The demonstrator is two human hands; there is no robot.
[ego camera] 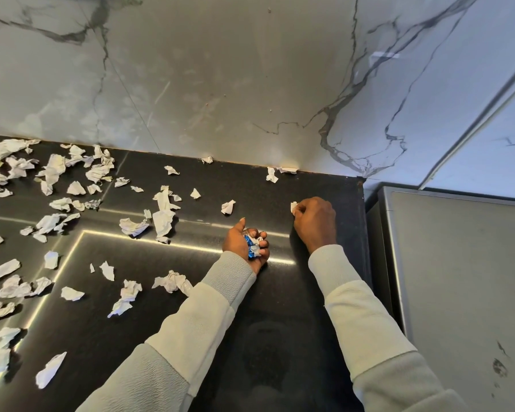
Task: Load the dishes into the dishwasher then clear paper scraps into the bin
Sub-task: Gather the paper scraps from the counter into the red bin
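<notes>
Several crumpled white paper scraps lie scattered over the black countertop, thickest at the left and back left. My left hand, palm up near the middle, cups a bunch of gathered scraps, white with some blue. My right hand, near the counter's right end, pinches a small white scrap between its fingertips. Single scraps lie close by, one just left of my hands and two at the back wall. No dishwasher, dishes or bin are in view.
A grey-veined marble wall rises behind the counter. To the right of the counter's edge stands a grey metal appliance with a flat top, slightly lower than the counter.
</notes>
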